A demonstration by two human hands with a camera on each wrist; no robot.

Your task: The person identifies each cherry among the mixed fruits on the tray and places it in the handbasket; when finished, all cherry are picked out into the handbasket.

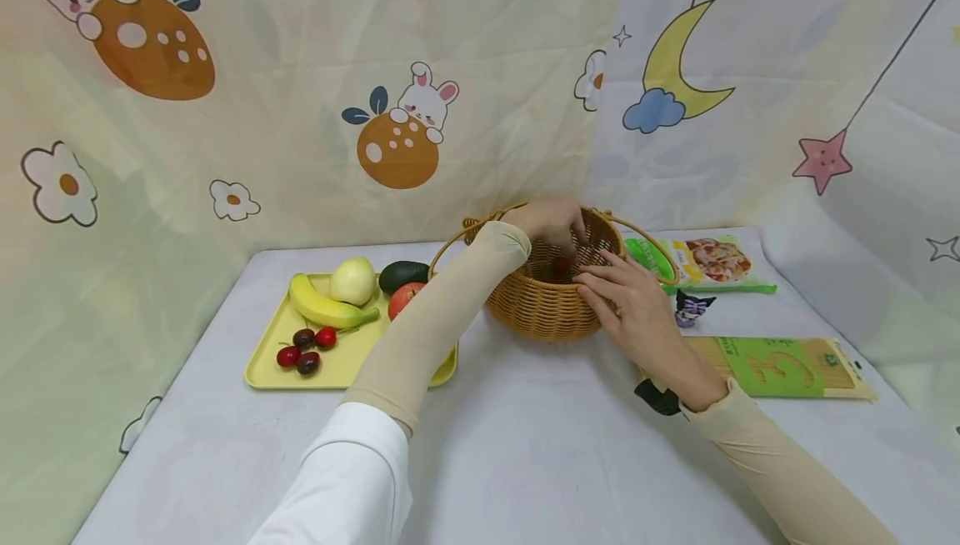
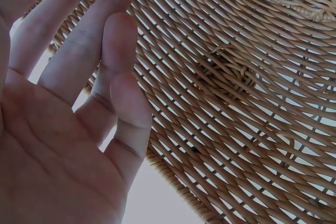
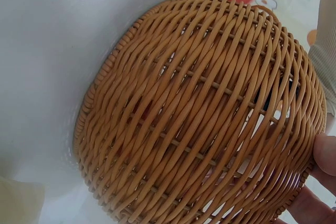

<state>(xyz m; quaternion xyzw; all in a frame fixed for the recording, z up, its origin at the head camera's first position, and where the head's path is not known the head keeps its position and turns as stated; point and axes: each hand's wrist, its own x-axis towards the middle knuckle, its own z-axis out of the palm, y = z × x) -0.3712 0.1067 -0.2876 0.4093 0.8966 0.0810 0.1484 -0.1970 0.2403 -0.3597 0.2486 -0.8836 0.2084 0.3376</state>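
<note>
A round wicker basket [image 1: 551,312] with two looped handles stands towards the back of the table. My left hand [image 1: 551,222] reaches over its rim into the opening. In the left wrist view its fingers [image 2: 79,40] are loosely bent and the palm holds nothing. A small red fruit [image 1: 562,264] lies inside the basket below that hand, and its red edge shows at the top of the left wrist view. My right hand [image 1: 637,312] holds the basket's near right rim, fingers over the edge; its thumb [image 3: 326,153] lies against the outer weave.
Left of the basket, a yellow tray [image 1: 262,370] bears a banana [image 1: 322,305], several cherries [image 1: 308,362], a pale round fruit [image 1: 352,281], a dark green fruit [image 1: 402,277] and a red fruit [image 1: 403,298]. To the right lie a green food packet [image 1: 720,266], a small purple figure [image 1: 691,308] and a noodle pack [image 1: 787,367].
</note>
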